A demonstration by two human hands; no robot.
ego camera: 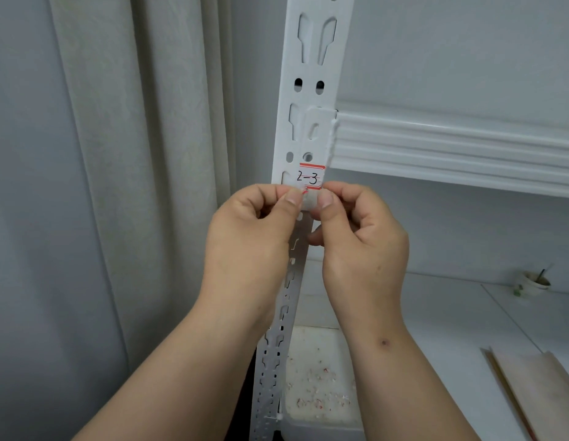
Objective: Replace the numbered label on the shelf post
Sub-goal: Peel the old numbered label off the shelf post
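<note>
Up close, papery red-edged label [311,178], slotted metal post [315,74], pinching hands

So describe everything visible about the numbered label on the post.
The label is a small white paper sticker with red bars at its top and bottom edges and "2-3" handwritten in black. It sits upright on the white slotted shelf post, beside the shelf beam's end. The left hand and right hand pinch at its lower edge, hiding that part.

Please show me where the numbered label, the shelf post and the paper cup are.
numbered label [309,178]: head view, on the handwritten "2-3".
shelf post [311,74]: head view, on its bare upper face.
paper cup [528,286]: head view, on its side wall.
</note>
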